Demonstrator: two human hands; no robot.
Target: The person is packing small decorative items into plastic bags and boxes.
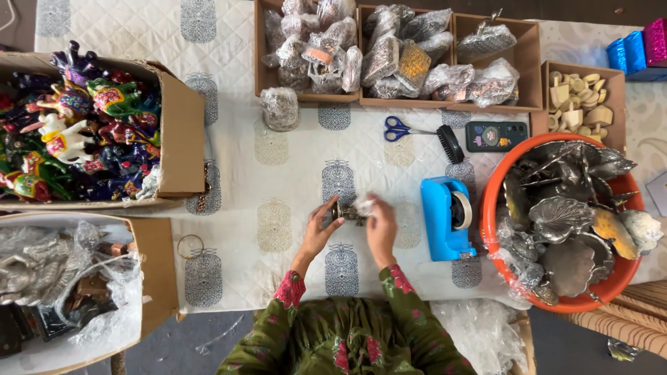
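Note:
My left hand [319, 229] and my right hand [381, 229] are together over the white patterned tablecloth [229, 42], both on a small dark brass-coloured metal piece [344, 211]. The left fingers pinch its left end. The right hand presses a crumpled white cloth or wrap [364, 204] against its right end. Both sleeves are green with pink flowers. What the small piece is cannot be made out.
A blue tape dispenser [445, 217] stands right of my hands, then an orange tub [497, 182] of silver metal leaves and figures. Cardboard boxes of plastic-wrapped items [361, 48], blue scissors [398, 128], a black brush [450, 144] lie beyond. Boxes of painted elephants [83, 125] and wrapped metalware [62, 278] sit left.

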